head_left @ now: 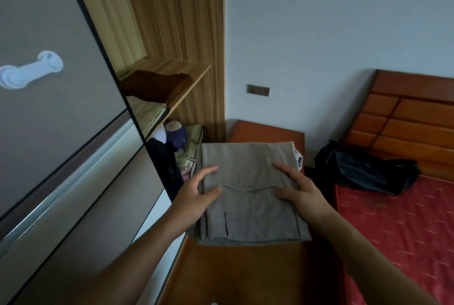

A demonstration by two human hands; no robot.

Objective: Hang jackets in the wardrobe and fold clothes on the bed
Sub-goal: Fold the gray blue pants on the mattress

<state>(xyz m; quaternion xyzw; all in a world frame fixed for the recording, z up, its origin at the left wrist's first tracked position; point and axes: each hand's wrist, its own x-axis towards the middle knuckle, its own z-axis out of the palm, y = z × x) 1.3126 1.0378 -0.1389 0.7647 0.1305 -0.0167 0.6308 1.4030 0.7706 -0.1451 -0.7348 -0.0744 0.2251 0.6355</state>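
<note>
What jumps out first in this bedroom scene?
The left hand and right hand hold folded grey trousers at the centre, beside the open wardrobe on the left. On the right, a black garment lies crumpled on the red bed.

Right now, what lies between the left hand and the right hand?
In the head view, the folded trousers fill that stretch: the left hand holds one edge, the right hand the other.
</note>
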